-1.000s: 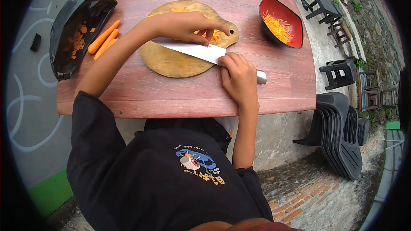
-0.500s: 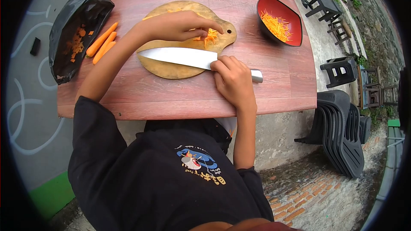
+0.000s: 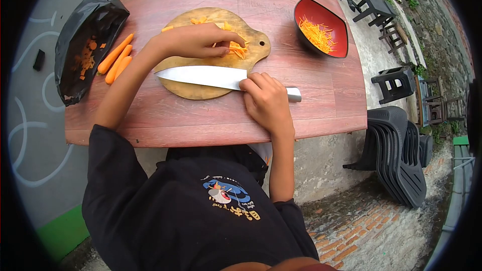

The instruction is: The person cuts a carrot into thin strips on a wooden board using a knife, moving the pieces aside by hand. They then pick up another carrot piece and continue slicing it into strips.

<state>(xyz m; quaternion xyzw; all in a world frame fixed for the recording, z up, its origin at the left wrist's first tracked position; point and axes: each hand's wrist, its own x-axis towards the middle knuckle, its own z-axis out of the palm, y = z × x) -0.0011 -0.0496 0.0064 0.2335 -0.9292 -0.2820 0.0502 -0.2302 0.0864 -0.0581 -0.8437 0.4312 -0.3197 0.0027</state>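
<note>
My left hand (image 3: 201, 40) is over the round wooden cutting board (image 3: 201, 90), fingers curved and thumb apart from them. Its fingertips are at a small heap of shredded carrot (image 3: 238, 50), partly hidden by the hand. More carrot pieces (image 3: 200, 20) lie on the board behind it. My right hand (image 3: 268, 101) is closed round the handle of a large kitchen knife (image 3: 206, 76). The blade lies flat-looking across the near part of the board, its tip pointing left.
Whole peeled carrots (image 3: 116, 58) lie at the left, beside a black plastic bag (image 3: 70, 25) holding carrot scraps. A red and black bowl (image 3: 340, 27) of shredded carrot stands at the right. Stacked chairs (image 3: 394, 155) and a stool (image 3: 393, 86) are beyond the table (image 3: 321, 105).
My left hand has drawn slightly left over the board, uncovering carrot pieces behind it. The knife in my right hand has come a little nearer to me. The whole view has shifted slightly.
</note>
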